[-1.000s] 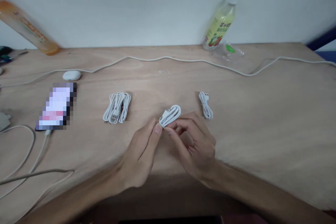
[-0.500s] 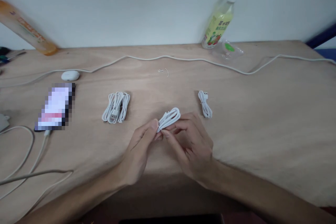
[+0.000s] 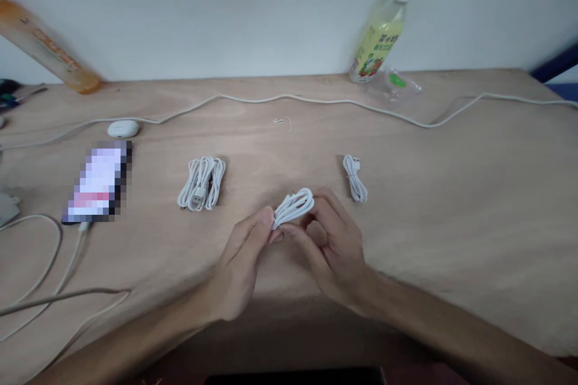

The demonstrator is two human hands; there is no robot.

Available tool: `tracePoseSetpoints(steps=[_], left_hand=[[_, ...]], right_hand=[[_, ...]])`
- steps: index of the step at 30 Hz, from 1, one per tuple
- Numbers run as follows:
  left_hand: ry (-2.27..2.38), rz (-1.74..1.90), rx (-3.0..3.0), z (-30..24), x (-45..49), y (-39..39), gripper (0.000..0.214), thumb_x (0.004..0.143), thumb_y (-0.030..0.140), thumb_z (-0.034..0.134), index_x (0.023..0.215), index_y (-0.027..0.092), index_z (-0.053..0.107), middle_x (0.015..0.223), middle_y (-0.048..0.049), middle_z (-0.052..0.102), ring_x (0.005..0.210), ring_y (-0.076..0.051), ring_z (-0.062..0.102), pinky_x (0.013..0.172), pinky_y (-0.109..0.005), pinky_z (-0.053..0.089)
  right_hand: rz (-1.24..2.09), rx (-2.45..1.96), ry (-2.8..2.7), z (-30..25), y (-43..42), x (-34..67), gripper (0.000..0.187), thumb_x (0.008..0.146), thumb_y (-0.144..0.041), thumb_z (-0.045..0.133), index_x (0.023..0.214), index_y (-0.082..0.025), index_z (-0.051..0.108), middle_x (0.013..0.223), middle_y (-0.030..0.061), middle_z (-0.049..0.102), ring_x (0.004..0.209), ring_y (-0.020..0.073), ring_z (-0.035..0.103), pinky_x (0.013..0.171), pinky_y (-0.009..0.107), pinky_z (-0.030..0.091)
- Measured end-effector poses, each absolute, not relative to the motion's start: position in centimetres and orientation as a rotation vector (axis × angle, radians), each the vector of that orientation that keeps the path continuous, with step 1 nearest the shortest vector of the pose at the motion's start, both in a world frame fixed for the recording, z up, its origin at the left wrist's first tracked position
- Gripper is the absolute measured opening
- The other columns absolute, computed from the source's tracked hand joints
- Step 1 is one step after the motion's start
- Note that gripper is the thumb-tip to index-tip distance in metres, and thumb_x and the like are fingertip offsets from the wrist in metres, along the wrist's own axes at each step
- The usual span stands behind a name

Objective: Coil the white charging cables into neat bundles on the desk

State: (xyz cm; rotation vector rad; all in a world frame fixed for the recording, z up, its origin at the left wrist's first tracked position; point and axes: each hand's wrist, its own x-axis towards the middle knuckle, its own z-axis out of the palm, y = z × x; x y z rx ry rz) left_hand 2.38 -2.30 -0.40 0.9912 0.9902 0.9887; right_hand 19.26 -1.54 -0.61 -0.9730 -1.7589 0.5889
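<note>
Between my hands, above the table, is a coiled white USB cable (image 3: pixel 294 206). My left hand (image 3: pixel 241 255) pinches its lower left end between thumb and fingers. On the other side my right hand (image 3: pixel 336 246) is curled close, its thumb tip at the underside of the coil near the left fingers and its index finger behind the loops. Several bundled white cables (image 3: pixel 201 184) lie together to the left, a USB plug showing on top. One more tied white cable (image 3: pixel 354 178) lies to the right with its USB plug upward.
A phone (image 3: pixel 98 183) with a charging lead and a white earbud case (image 3: pixel 123 128) lie at left. One long white cord (image 3: pixel 316 100) crosses the table's back. Small white scraps (image 3: pixel 283 123) lie before it. An orange bottle (image 3: pixel 54 51) and a yellow-green bottle (image 3: pixel 379 42) lean against the wall.
The right fingers have curled in more around the far side of the coil, and the coil has shifted slightly. My left hand keeps its pinch.
</note>
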Motion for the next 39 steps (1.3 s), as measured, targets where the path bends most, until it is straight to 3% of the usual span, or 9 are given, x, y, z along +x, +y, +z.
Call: tracePoseSetpoints(steps=[7, 14, 23, 27, 30, 33, 39], left_hand=[[1.051, 0.973, 1.034, -0.7, 2.1, -2.4, 0.045, 0.106, 0.060, 0.061, 0.091, 0.020, 0.075, 0.102, -0.0098, 0.076, 0.113, -0.030, 0.066, 0.110, -0.044, 0.053], [1.071, 0.970, 0.997, -0.5, 2.1, -2.4, 0.044, 0.106, 0.060, 0.061, 0.107, 0.020, 0.079, 0.113, -0.0118, 0.077, 0.123, -0.033, 0.065, 0.109, -0.047, 0.056], [1.058, 0.946, 1.269, 0.3, 2.2, -1.5, 0.039, 0.115, 0.053, 0.047, 0.095, 0.023, 0.063, 0.090, -0.0016, 0.061, 0.089, -0.020, 0.057, 0.088, -0.032, 0.052], [1.072, 1.071, 1.363, 0.4, 2.3, -0.8, 0.019, 0.112, 0.041, 0.059, 0.115, 0.023, 0.066, 0.102, -0.0028, 0.071, 0.097, -0.019, 0.066, 0.092, -0.031, 0.054], [1.050, 1.117, 1.395, 0.3, 2.2, -0.5, 0.024, 0.108, 0.035, 0.068, 0.129, 0.024, 0.072, 0.121, -0.0069, 0.079, 0.112, -0.022, 0.072, 0.103, -0.035, 0.056], [1.017, 1.138, 1.455, 0.3, 2.0, -0.2, 0.025, 0.104, 0.030, 0.074, 0.128, 0.027, 0.080, 0.129, -0.0062, 0.081, 0.122, -0.024, 0.073, 0.112, -0.036, 0.054], [1.095, 1.213, 1.517, 1.1, 1.9, 0.1, 0.026, 0.098, 0.023, 0.078, 0.121, 0.033, 0.087, 0.114, -0.0044, 0.086, 0.103, -0.022, 0.077, 0.093, -0.034, 0.062]], right_hand=[[0.582, -0.974, -1.780, -0.7, -1.5, 19.3, 0.010, 0.108, -0.014, 0.061, 0.110, -0.024, 0.063, 0.104, 0.0024, 0.067, 0.082, 0.0169, 0.062, 0.067, 0.030, 0.054], [0.693, -0.929, -1.809, -0.5, -0.8, 19.7, 0.010, 0.109, -0.016, 0.060, 0.104, -0.023, 0.065, 0.096, 0.0020, 0.064, 0.087, 0.0186, 0.063, 0.071, 0.032, 0.056], [0.518, -1.027, -1.852, -0.8, -0.7, 19.7, 0.007, 0.110, -0.017, 0.058, 0.112, -0.022, 0.063, 0.112, 0.0070, 0.064, 0.096, 0.0200, 0.066, 0.079, 0.033, 0.060], [0.503, -1.052, -1.868, -0.8, -0.4, 19.8, 0.010, 0.111, -0.016, 0.056, 0.111, -0.023, 0.062, 0.105, 0.0051, 0.068, 0.095, 0.0200, 0.069, 0.079, 0.033, 0.061], [0.506, -1.056, -1.858, -0.7, -0.1, 20.0, 0.013, 0.111, -0.014, 0.055, 0.109, -0.023, 0.064, 0.101, 0.0041, 0.069, 0.091, 0.0195, 0.069, 0.078, 0.033, 0.061], [0.488, -1.047, -1.859, -0.5, 0.1, 20.2, 0.012, 0.110, -0.013, 0.058, 0.109, -0.022, 0.066, 0.102, 0.0051, 0.071, 0.093, 0.0199, 0.070, 0.079, 0.033, 0.062], [0.488, -0.985, -1.861, -0.3, 0.0, 20.4, 0.013, 0.111, -0.015, 0.059, 0.111, -0.023, 0.069, 0.104, 0.0055, 0.072, 0.096, 0.0210, 0.072, 0.082, 0.035, 0.063]])
